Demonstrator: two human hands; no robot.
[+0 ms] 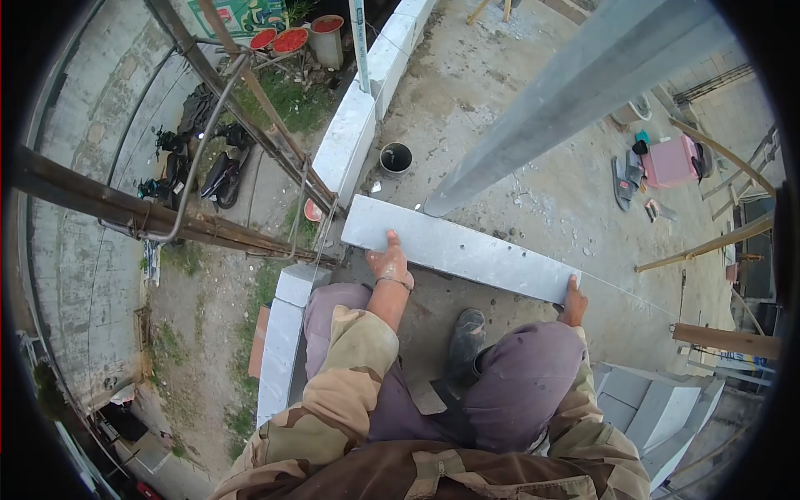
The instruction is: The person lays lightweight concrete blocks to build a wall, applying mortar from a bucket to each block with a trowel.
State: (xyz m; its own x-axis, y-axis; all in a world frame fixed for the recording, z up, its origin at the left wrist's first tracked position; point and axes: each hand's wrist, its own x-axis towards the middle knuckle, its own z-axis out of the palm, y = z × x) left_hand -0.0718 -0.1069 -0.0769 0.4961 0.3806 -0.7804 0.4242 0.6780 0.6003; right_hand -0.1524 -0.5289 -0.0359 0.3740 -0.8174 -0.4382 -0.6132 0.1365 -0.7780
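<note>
A long, pale aerated concrete block (458, 248) lies across in front of my knees, with small pits on its upper face. My left hand (389, 265) grips its near edge toward the left end, thumb on top. At the other end, my right hand (573, 303) is wrapped around the corner with a finger over the top. The undersides of both grips are hidden. Just beyond the block's left part rises a grey column (550, 108). Low block walling (343, 154) runs away at the upper left, and more walling (282, 346) stands beside my left knee.
A bucket (395, 158) stands on the floor beyond the block. Scaffold poles (167, 208) cross the left side, above parked motorbikes (225, 179). Several blocks (654, 412) are stacked at lower right. A thin string extends past the block's right end toward a wooden beam (725, 341).
</note>
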